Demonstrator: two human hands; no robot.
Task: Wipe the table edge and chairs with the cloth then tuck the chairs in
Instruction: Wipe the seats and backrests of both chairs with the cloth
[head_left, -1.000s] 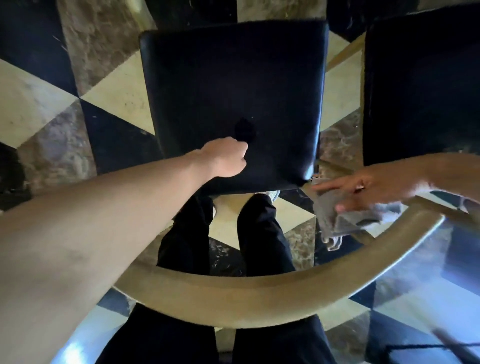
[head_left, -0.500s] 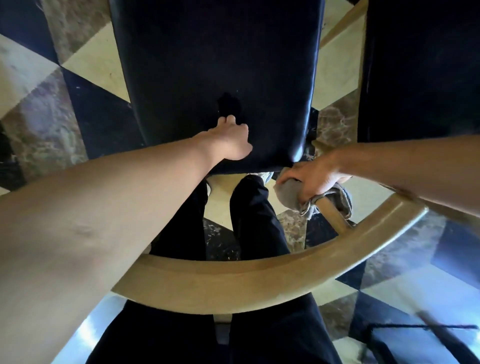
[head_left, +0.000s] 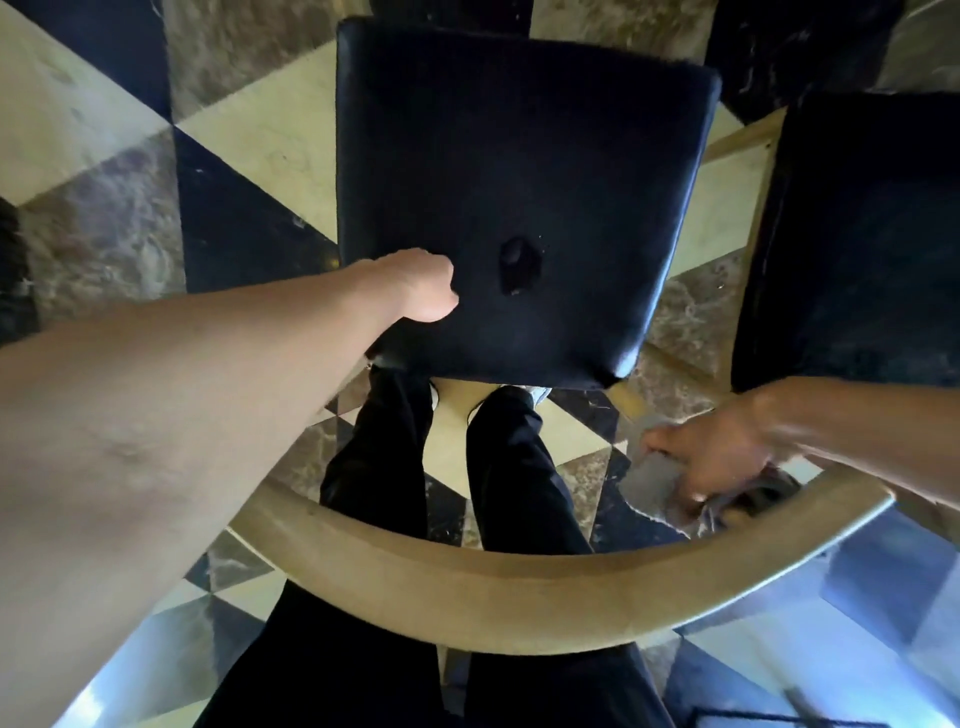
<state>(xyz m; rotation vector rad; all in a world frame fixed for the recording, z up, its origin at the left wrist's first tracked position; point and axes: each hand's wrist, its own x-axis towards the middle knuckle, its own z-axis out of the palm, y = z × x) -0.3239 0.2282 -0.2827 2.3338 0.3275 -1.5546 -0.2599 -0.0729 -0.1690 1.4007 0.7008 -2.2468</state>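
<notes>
Down over the curved wooden backrest (head_left: 493, 603) we look, and the left hand (head_left: 423, 286) rests on the black padded seat (head_left: 519, 202) near its front-left edge, fingers curled under, whether gripping I cannot tell. Right hand (head_left: 719, 457) is closed on the grey cloth (head_left: 657, 483), pressed low beside the backrest's right end. That cloth looks soft and limp, best kept bunched in the palm. This chair should be stiff and fairly heavy; the backrest rail looks the surest hold for tucking in.
</notes>
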